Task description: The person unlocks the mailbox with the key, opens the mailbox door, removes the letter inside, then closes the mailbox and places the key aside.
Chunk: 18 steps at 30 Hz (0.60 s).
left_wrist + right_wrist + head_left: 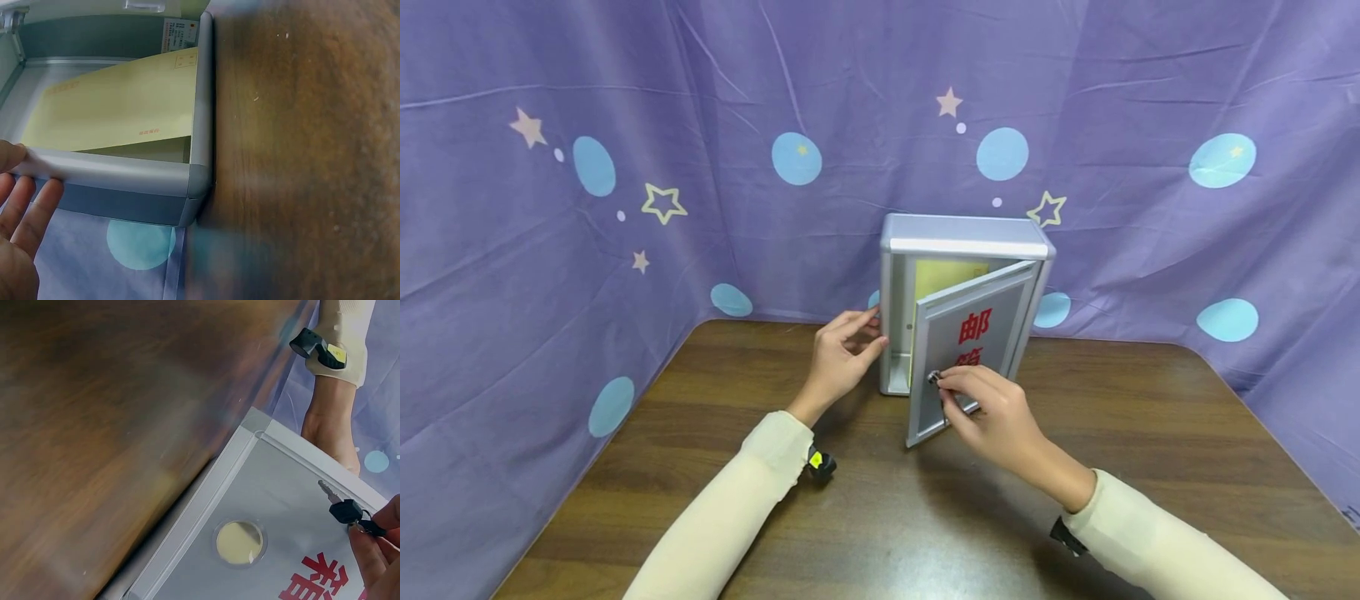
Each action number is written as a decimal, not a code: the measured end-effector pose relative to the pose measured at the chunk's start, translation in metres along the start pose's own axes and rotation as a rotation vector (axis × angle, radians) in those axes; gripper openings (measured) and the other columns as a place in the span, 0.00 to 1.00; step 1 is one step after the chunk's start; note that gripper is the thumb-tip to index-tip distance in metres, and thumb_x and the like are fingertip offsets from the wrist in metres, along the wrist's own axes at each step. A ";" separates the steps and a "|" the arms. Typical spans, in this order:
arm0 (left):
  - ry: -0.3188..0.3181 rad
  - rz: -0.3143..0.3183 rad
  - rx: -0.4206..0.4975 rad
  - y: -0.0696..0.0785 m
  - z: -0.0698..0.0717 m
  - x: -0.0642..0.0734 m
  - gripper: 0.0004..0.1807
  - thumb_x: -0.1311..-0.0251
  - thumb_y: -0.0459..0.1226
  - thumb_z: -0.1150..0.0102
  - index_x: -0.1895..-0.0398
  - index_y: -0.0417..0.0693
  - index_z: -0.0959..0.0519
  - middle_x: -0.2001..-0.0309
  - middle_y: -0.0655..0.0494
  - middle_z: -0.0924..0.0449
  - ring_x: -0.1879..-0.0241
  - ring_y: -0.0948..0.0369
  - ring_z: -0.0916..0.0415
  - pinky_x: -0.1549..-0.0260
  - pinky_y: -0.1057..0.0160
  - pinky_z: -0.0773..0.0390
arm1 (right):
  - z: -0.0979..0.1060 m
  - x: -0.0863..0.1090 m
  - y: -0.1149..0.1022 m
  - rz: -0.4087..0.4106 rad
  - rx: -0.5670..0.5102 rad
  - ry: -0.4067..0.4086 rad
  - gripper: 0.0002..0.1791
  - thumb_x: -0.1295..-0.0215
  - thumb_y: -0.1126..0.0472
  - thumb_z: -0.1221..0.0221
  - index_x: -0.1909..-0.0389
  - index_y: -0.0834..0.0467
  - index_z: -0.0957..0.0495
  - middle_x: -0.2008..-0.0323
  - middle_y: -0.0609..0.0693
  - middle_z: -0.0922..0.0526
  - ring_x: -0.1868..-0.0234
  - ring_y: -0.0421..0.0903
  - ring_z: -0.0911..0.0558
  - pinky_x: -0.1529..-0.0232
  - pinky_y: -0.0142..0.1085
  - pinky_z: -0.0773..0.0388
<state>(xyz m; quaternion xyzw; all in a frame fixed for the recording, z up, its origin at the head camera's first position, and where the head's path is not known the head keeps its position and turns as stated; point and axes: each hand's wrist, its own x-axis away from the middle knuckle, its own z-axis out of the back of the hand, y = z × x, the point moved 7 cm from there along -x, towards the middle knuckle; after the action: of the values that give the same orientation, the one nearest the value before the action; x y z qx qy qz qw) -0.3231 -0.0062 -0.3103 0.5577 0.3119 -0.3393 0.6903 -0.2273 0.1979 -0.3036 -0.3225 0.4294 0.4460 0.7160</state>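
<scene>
Keys [345, 511] pinched at the lock [933, 377] of a part-swung door [936, 337]; left hand [842, 354] on the frame.
Letterbox [970, 229] stands near the middle of the worktop's [887, 525] far edge, door angled toward the near edge, yellow envelope [119, 103] inside. Right hand [992, 408]: grip closed in a thumb-and-finger pinch on the keys, one key blade hanging free; cannot tell whether another sits in the lock. Left grip: loosely bent, thumb at the front rim, fingertips against the outer side wall. Judgement: brace the frame with the left, move the door slowly by the keys without twisting them, and lift left fingers off the rim before the door meets it.
</scene>
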 end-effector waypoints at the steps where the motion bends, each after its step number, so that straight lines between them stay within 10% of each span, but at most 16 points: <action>1: 0.000 0.000 -0.002 0.000 0.000 0.000 0.25 0.52 0.16 0.31 0.46 0.21 0.23 0.59 0.31 0.20 0.65 0.36 0.18 0.71 0.51 0.13 | 0.002 0.001 -0.001 0.009 -0.004 0.005 0.07 0.47 0.74 0.38 0.66 0.64 0.16 0.63 0.54 0.14 0.64 0.49 0.15 0.65 0.39 0.14; 18: 0.000 0.010 -0.004 0.001 0.000 -0.001 0.24 0.51 0.16 0.32 0.47 0.22 0.22 0.58 0.29 0.20 0.64 0.36 0.18 0.71 0.47 0.13 | 0.029 0.011 -0.008 0.101 -0.033 -0.001 0.05 0.42 0.71 0.40 0.66 0.64 0.16 0.64 0.55 0.14 0.66 0.49 0.15 0.61 0.34 0.15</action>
<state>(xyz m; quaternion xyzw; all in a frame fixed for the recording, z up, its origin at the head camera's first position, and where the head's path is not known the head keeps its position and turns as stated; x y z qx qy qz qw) -0.3228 -0.0061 -0.3094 0.5577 0.3097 -0.3352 0.6933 -0.2079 0.2235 -0.3005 -0.3121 0.4374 0.4888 0.6873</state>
